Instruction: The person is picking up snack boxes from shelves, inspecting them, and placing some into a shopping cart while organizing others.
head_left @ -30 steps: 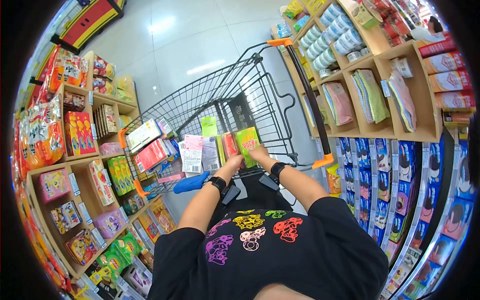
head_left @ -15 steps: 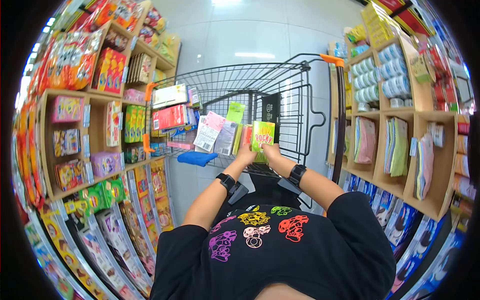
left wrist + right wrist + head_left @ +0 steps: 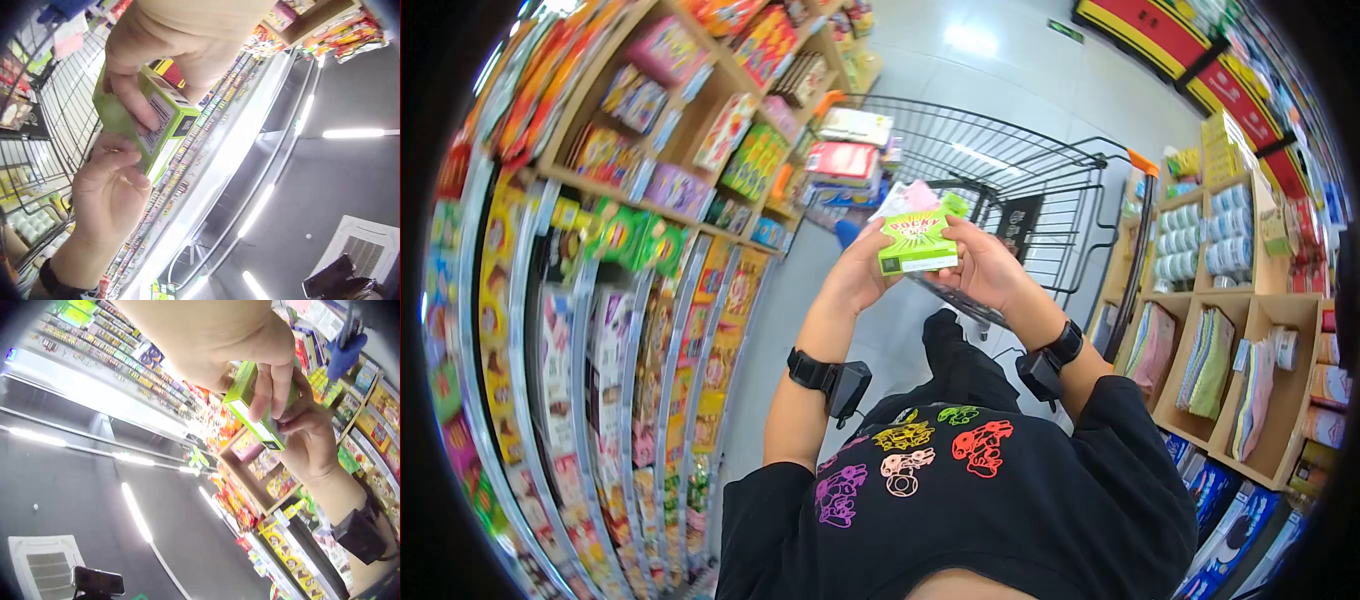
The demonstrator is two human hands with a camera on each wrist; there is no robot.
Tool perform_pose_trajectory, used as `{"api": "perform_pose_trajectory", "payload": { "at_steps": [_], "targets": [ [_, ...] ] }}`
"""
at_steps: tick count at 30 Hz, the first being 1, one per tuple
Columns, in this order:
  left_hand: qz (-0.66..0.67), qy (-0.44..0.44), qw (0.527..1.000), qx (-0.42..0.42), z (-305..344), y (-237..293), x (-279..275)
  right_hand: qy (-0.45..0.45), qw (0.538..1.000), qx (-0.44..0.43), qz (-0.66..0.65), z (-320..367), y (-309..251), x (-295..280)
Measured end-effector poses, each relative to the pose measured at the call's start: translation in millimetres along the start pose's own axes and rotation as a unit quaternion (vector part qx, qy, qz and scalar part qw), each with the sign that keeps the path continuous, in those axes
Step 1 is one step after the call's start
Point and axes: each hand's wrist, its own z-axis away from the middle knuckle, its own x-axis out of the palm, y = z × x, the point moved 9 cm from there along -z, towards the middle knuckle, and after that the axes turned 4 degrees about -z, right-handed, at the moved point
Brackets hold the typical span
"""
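Observation:
Both hands hold a green Pocky box (image 3: 917, 243) in front of my body, above the near end of the cart, its printed front turned up. My left hand (image 3: 862, 268) grips the box's left side, thumb on the front. From the other side my right hand (image 3: 986, 264) grips it, with the thumb at the upper right corner. In the left wrist view, left-hand fingers curl under the box (image 3: 164, 128) beside a barcode panel. The right wrist view shows right-hand fingers across the back of the box (image 3: 242, 406).
A black wire shopping cart (image 3: 1060, 190) holds several packs, including a red-and-white one (image 3: 843, 160). Something blue (image 3: 847, 233) hangs at its near side. Snack shelves (image 3: 700, 190) line the left; wooden cubbies (image 3: 1240, 310) with cloths and cans stand right.
The Pocky box has come up out of the cart toward my body, tilted face up, with both hands on it. The view has turned, so the cart now appears farther right.

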Motion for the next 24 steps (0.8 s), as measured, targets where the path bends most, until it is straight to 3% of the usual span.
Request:
{"api": "perform_pose_trajectory", "payload": {
  "at_steps": [12,16,20,24],
  "targets": [
    [0.191,0.08,0.953,0.221,283,7,-151,-0.199,0.969,0.148,0.022,87,219,182],
    [0.214,0.126,0.926,0.286,360,3,-173,-0.257,0.946,0.192,0.047,111,270,229],
    [0.226,0.097,0.902,0.355,411,8,-182,-0.29,0.924,0.239,0.07,115,311,252],
    [0.203,0.082,0.886,0.408,440,5,-216,-0.323,0.908,0.207,0.169,126,336,291]
  ]
}}
